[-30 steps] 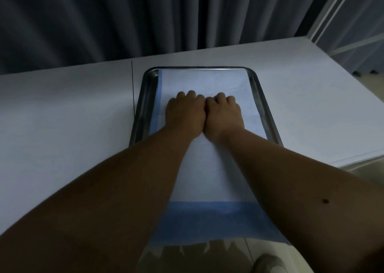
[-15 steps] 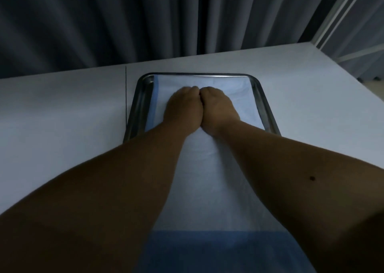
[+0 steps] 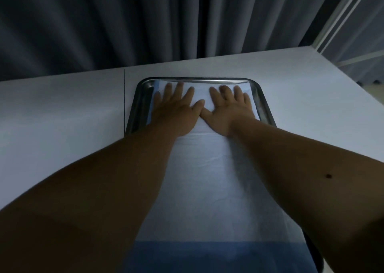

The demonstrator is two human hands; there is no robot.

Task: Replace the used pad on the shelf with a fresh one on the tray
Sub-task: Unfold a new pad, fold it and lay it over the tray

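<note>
The pad (image 3: 209, 181) lies with its far end inside the metal tray (image 3: 264, 104), while the rest of it, white with a blue band along the near edge, trails back over the tray's front rim toward the person. It looks thin, light and limp, a soft sheet that wrinkles easily; faint creases already run across it just this side of the tray. Something this floppy is best pressed flat with open palms, or lifted by its edges or corners with both hands so it does not fold on itself, and it would probably slide on the smooth steel if pushed unevenly. The left hand (image 3: 176, 108) and the right hand (image 3: 226, 108) lie flat on it side by side, fingers straight and spread, thumbs almost meeting, gripping nothing. In this dim light I cannot quite tell whether the far edge reaches the tray's back wall. The tray sits on a white table (image 3: 62, 110), with dark curtains (image 3: 124, 23) behind.
</note>
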